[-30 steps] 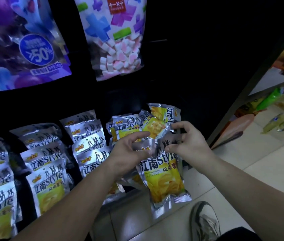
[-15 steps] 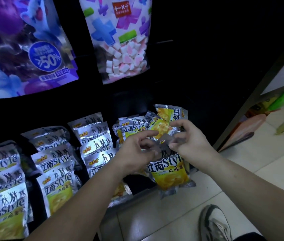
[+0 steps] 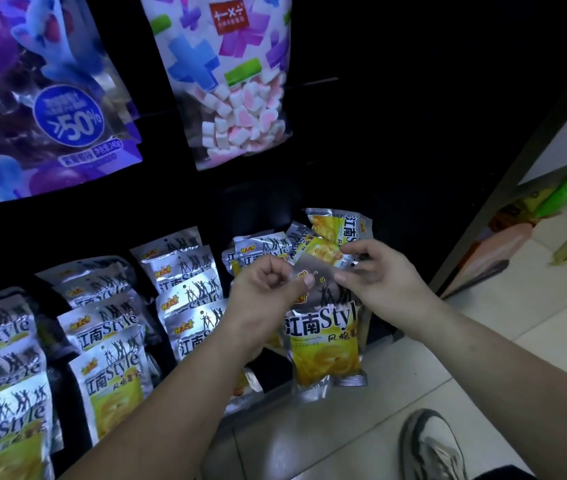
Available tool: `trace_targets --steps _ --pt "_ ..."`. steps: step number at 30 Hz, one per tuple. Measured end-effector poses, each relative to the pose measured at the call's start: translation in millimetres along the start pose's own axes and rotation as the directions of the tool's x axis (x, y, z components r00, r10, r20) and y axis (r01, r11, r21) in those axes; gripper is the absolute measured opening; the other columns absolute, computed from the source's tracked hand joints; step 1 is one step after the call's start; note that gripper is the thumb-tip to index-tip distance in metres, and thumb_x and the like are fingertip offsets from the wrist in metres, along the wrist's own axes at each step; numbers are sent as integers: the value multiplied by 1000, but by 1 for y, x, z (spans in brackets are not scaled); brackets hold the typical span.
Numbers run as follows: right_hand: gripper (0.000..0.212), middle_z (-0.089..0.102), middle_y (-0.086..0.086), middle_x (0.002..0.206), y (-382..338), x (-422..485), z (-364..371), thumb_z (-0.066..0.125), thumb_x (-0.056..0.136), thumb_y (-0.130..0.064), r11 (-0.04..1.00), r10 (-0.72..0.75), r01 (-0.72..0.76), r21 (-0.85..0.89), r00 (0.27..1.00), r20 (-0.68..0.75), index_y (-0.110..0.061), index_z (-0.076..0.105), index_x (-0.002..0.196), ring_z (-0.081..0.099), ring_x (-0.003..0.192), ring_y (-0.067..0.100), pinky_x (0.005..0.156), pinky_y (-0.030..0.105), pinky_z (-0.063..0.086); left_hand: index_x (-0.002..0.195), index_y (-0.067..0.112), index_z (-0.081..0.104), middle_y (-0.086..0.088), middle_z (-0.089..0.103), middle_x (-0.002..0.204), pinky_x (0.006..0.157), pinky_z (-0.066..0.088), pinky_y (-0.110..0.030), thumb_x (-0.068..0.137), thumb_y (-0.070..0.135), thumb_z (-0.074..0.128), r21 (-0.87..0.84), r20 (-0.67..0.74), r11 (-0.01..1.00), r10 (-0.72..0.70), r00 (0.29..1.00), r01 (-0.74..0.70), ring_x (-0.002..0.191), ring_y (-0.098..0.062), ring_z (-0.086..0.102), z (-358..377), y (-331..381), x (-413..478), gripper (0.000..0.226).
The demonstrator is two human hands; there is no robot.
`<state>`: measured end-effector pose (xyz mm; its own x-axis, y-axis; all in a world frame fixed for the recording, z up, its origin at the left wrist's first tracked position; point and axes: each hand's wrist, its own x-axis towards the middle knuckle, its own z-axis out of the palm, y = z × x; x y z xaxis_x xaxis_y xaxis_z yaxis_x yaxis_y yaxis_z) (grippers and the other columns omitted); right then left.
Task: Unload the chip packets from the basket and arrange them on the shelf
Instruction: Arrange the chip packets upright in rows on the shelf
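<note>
At lower centre of the frame, the left hand (image 3: 268,294) and right hand (image 3: 381,282) each pinch the top edge of 1 silver-and-yellow chip packet (image 3: 325,341), hanging it upright, probably to align it with the packet rows (image 3: 109,358) on the shelf (image 3: 273,374).

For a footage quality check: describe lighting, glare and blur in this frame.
Head view: shelf interior nearly black, underexposed; glare whitens the foil on the shelved packets; the held packet is blurred at its top, between left hand and right hand; tiled floor brightest.
</note>
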<state>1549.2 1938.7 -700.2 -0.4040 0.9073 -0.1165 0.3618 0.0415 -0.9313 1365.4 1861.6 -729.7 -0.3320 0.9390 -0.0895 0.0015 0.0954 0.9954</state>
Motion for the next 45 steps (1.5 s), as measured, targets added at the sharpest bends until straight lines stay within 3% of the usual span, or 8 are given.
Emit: trace_targets --steps 6,13,17,20,26,30,38,45 --pt "33 75 4 92 13 4 -7 70 96 -13 998 38 -36 55 998 -44 -36 60 117 71 88 14 66 14 51 93 13 63 -15 74 80 73 61 -49 86 6 80 216 39 974 56 998 -63 78 -33 74 -2 -4 9 20" --pt "69 69 21 91 8 11 -19 75 82 8 998 4 7 -66 988 157 -35 53 130 69 80 34 80 49 58 108 25 70 -4 73 69 84 51 -31 85 29 83 -112 -207 993 2 978 -25 72 -20 71 8 2 10 26" --pt "55 59 24 75 5 9 -14 70 87 2 988 -60 81 -133 986 157 -38 51 119 54 62 24 58 36 46 131 28 62 4 73 69 84 51 -30 95 24 72 -48 -142 998 22 990 -29 67 -2 70 12 3 6 37" --pt "33 47 29 69 4 9 -11 61 94 -3 985 -140 151 -84 983 119 -32 48 101 38 56 21 53 37 36 128 31 61 -1 74 78 75 54 -32 96 19 72 -32 -137 998 57 989 -62 71 -15 72 7 1 7 36" --pt "32 51 -6 65 11 14 -5 62 87 12 980 -180 182 -75 983 33 -15 51 76 47 59 11 59 24 43 126 31 54 1 76 93 81 56 -35 92 22 76 9 -39 1000 30 999 -30 86 -20 71 3 -2 6 42" --pt "38 63 -2 70 11 16 -9 48 80 23 979 -156 159 -125 987 33 -11 62 70 54 54 -1 53 17 41 118 34 59 10 71 86 72 55 -21 79 19 88 163 53 986 -45 998 36 82 -9 65 -7 -14 5 50" --pt "45 63 -15 97 24 26 4 64 90 -7 901 -250 275 -336 961 115 -52 71 82 67 89 9 78 39 58 130 30 61 -16 72 79 54 44 -24 86 20 82 69 -128 997 23 991 -14 50 -9 57 0 -20 1 50" --pt "49 75 0 95 26 31 8 56 92 11 982 -129 129 -139 992 8 -32 78 82 71 89 24 73 40 61 119 30 65 -10 75 90 59 52 -21 92 6 74 9 -115 997 77 990 -76 68 -17 69 -2 -12 2 37"
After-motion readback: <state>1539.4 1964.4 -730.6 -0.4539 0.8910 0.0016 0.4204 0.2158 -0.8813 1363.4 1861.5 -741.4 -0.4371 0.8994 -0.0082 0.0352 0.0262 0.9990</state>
